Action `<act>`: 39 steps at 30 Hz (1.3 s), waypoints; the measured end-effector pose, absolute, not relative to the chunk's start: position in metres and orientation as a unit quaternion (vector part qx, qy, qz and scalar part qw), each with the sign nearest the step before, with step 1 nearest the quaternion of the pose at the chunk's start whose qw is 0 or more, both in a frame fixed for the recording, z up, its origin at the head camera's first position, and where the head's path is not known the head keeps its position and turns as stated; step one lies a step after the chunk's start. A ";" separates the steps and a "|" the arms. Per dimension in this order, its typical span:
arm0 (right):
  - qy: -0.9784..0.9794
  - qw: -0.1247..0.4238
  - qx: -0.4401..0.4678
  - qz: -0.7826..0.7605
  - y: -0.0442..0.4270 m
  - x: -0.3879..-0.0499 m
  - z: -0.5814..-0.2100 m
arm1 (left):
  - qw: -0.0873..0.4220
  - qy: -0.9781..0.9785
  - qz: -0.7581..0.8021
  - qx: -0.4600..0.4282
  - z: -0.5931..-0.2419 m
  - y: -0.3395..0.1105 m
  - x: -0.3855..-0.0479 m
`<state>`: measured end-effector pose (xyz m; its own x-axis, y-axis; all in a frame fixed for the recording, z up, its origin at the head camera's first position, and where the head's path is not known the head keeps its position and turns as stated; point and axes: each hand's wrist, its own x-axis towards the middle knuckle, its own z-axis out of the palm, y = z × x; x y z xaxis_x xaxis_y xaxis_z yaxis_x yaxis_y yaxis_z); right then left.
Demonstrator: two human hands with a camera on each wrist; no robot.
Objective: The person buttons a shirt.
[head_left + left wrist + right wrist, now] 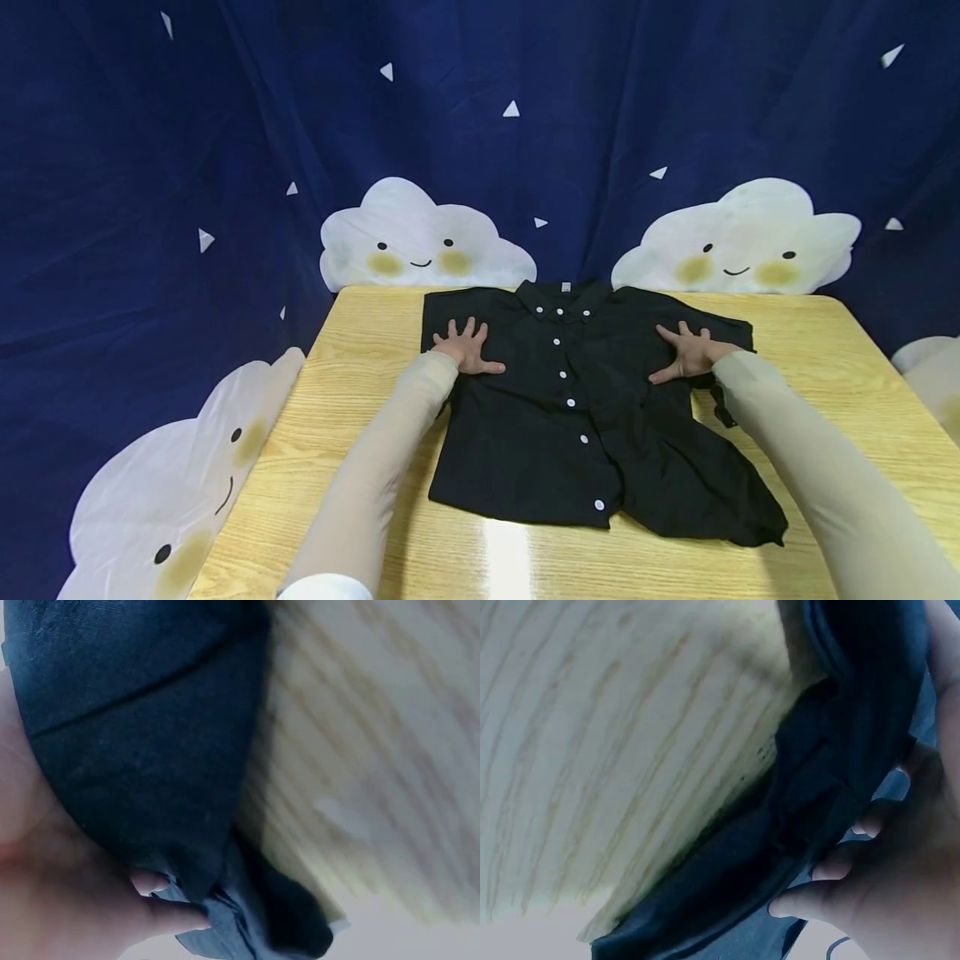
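Note:
A black button-up shirt [517,442] with white buttons lies front up, its collar [534,298] at the table's far edge. Its left half in the head view is fairly flat; the lower right part is bunched and skewed. My left hand [467,350] rests on the shirt's upper left with fingers spread. On the upper right side, my right hand [688,353] lies with its fingers spread too. Both wrist views show dark cloth beside the left hand [67,877] and the right hand [900,877]. Part of the right-hand sleeve is hidden by my forearm.
The shirt lies on a light wooden table [360,333] with rounded far corners. Behind it hangs a dark blue curtain [465,108] printed with smiling white clouds and small white triangles. A bright glare spot shows near the table's front.

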<state>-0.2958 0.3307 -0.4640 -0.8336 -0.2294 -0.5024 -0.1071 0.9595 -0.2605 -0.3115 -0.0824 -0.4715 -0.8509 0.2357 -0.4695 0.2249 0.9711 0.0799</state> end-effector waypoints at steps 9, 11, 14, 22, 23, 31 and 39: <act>0.949 0.284 -0.068 -0.118 0.334 -0.302 -0.464 | 0.246 0.962 0.022 0.114 -0.469 -0.083 -0.319; 0.950 0.284 -0.066 -0.116 0.334 -0.302 -0.464 | 0.246 0.962 0.027 0.113 -0.468 -0.082 -0.319; 0.954 0.272 -0.069 -0.102 0.334 -0.301 -0.464 | 0.235 0.965 0.033 0.113 -0.466 -0.082 -0.319; 0.968 0.203 -0.116 -0.092 0.318 -0.285 -0.459 | 0.188 0.968 0.034 0.164 -0.468 -0.081 -0.298; 0.967 0.203 -0.122 -0.091 0.314 -0.282 -0.458 | 0.194 0.966 0.033 0.168 -0.468 -0.081 -0.294; 0.959 0.236 -0.124 -0.092 0.307 -0.280 -0.455 | 0.238 0.957 0.038 0.161 -0.465 -0.083 -0.285; 0.956 0.245 -0.121 -0.106 0.323 -0.282 -0.462 | 0.252 0.953 0.010 0.171 -0.468 -0.088 -0.286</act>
